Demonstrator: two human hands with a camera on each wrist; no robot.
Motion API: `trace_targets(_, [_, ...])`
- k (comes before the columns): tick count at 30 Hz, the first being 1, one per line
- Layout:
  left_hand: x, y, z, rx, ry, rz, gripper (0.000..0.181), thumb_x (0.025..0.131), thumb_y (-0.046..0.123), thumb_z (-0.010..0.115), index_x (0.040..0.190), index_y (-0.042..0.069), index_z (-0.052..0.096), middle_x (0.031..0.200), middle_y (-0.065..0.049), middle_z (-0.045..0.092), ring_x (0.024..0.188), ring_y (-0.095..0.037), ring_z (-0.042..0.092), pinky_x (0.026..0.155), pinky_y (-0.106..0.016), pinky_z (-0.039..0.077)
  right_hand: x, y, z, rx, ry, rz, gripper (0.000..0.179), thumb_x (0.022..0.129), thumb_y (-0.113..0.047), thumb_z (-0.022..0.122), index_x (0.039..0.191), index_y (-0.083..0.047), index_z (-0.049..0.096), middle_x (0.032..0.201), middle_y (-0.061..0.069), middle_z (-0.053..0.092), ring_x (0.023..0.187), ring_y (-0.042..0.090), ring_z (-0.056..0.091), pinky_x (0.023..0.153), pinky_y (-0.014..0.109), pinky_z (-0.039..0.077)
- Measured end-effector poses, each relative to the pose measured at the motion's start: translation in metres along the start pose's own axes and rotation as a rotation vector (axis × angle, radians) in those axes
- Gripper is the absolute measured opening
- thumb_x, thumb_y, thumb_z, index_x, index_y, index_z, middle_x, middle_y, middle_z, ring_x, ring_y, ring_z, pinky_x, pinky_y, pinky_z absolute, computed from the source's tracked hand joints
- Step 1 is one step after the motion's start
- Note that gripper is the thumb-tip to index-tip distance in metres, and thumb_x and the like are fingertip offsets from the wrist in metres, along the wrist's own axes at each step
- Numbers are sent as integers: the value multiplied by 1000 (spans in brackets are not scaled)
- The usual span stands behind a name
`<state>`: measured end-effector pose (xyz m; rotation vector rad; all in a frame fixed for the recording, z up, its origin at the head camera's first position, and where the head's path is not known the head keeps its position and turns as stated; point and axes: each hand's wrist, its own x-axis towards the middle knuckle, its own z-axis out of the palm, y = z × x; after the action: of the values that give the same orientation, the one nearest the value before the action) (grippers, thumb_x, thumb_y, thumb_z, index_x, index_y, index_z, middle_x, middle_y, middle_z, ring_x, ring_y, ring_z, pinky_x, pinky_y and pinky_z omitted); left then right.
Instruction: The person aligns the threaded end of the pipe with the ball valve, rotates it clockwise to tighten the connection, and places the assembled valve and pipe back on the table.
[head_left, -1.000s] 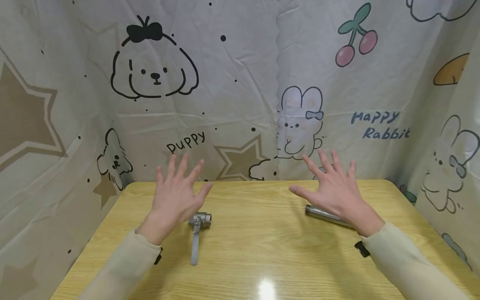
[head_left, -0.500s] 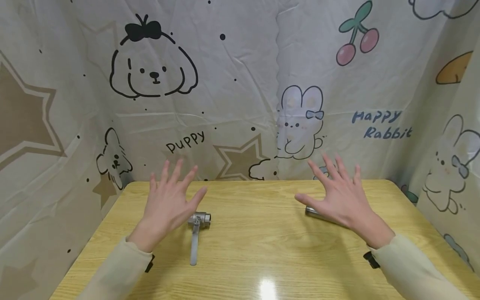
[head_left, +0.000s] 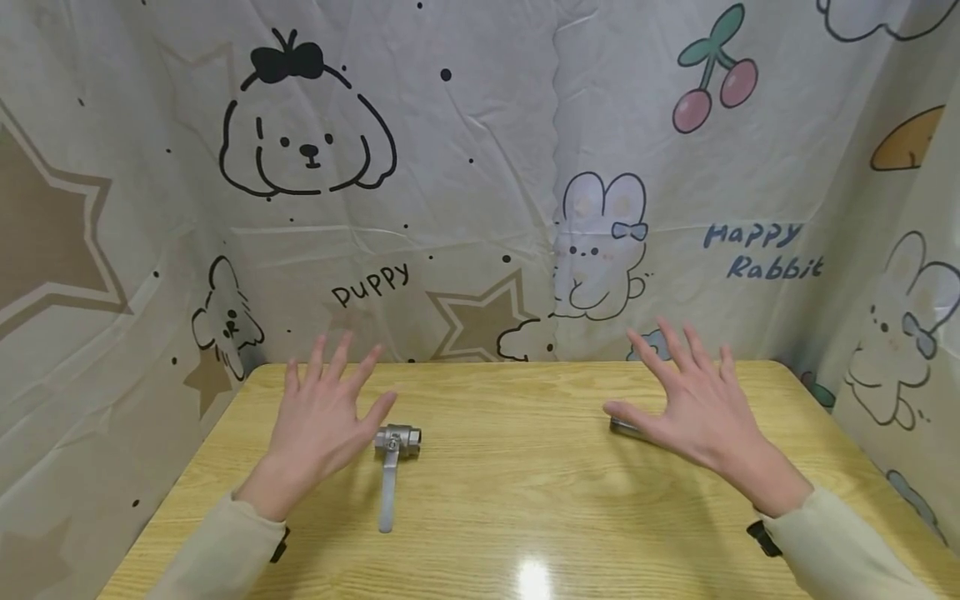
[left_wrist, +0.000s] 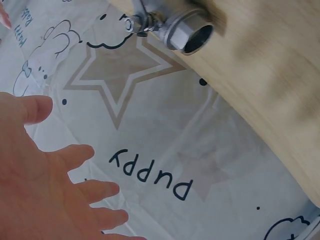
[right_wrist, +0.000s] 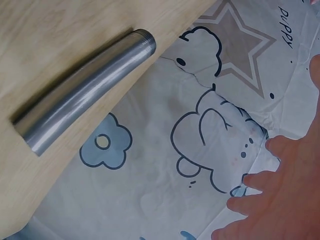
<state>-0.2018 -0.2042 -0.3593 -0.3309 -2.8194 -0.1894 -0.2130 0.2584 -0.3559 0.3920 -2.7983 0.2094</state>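
Note:
My left hand [head_left: 318, 425] is held up with its fingers spread and nothing in it. Just right of it on the table lies a metal ball valve [head_left: 397, 442], its long lever handle pointing toward me. The left wrist view catches the valve's threaded opening [left_wrist: 197, 39] at the top. On the other side my right hand [head_left: 705, 417] is raised too, fingers splayed and bare. Under it in the head view lies a steel pipe [head_left: 628, 429], mostly hidden there. The right wrist view has the pipe [right_wrist: 90, 90] at full length, with threads at one end.
A pale wood table [head_left: 510, 475] spans the front. Patterned fabric [head_left: 480, 167] with puppy, rabbit and star drawings hangs behind it and along both sides. Dark straps [head_left: 763, 538] show at the wrists.
Both hands have drifted apart and slightly toward me, the left one leftward and the right one rightward. More of the valve shows now. The valve and pipe have stayed in place.

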Motion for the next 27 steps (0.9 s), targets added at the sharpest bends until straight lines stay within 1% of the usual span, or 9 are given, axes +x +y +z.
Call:
trace_targets(4, [-3,-6,3,6,-3,9,70,108,63,40,165,21,39,170,-24,22,157,-51,8,120,-77,5,-5,3,1,5,16,-14,102,90,-81,58,168,-23,29,173,22,14,156,52,8,115,82,-2])
trace_targets(9, [-7,-12,7,3,-17,20,69,108,60,42,165,21,38,171,-24,20,156,-51,6,119,-78,5,-9,7,2,5,26,-29,103,90,-80,59,169,-24,25,172,23,18,156,53,10,115,82,-1])
trace_targets(11, [-7,-15,9,3,-25,26,68,108,58,44,165,21,37,171,-24,19,156,-51,5,119,-77,4,-11,8,3,2,33,-37,103,90,-79,60,170,-25,25,171,25,21,154,54,14,115,83,0])
trace_targets(13, [-8,-18,11,8,-23,39,66,108,53,47,165,20,38,171,-24,20,156,-52,7,120,-77,7,-12,9,3,1,42,-46,103,90,-78,62,169,-24,26,169,26,24,153,55,17,115,83,1])
trace_targets(17, [-10,-25,15,12,-7,79,65,104,42,53,164,17,41,170,-24,24,155,-52,13,122,-73,12,-15,10,4,3,50,-58,102,89,-77,63,169,-23,28,167,28,28,151,55,23,115,83,3])
trace_targets(20, [-11,-30,17,8,-5,117,68,100,38,57,163,16,43,169,-24,26,155,-52,17,121,-73,17,-16,11,5,2,38,-59,104,89,-78,64,169,-22,28,166,29,29,151,55,23,114,84,2])
trace_targets(24, [-10,-40,21,-27,-37,173,73,95,32,65,162,15,43,169,-24,27,154,-51,20,120,-73,21,-17,14,6,11,8,-57,105,89,-78,64,169,-22,25,165,31,29,150,55,24,113,85,-1])
trace_targets(26, [-10,-46,25,-67,-66,196,77,92,28,71,163,14,42,169,-23,26,154,-50,21,121,-71,22,-17,16,7,19,-1,-58,106,89,-77,65,170,-21,24,163,31,32,149,55,27,113,85,0])
trace_targets(27, [-10,-49,27,-93,-82,203,80,91,27,74,163,14,42,170,-22,26,154,-49,22,120,-71,24,-17,16,7,23,-2,-59,106,89,-76,66,169,-21,25,162,31,35,148,55,29,112,86,2])
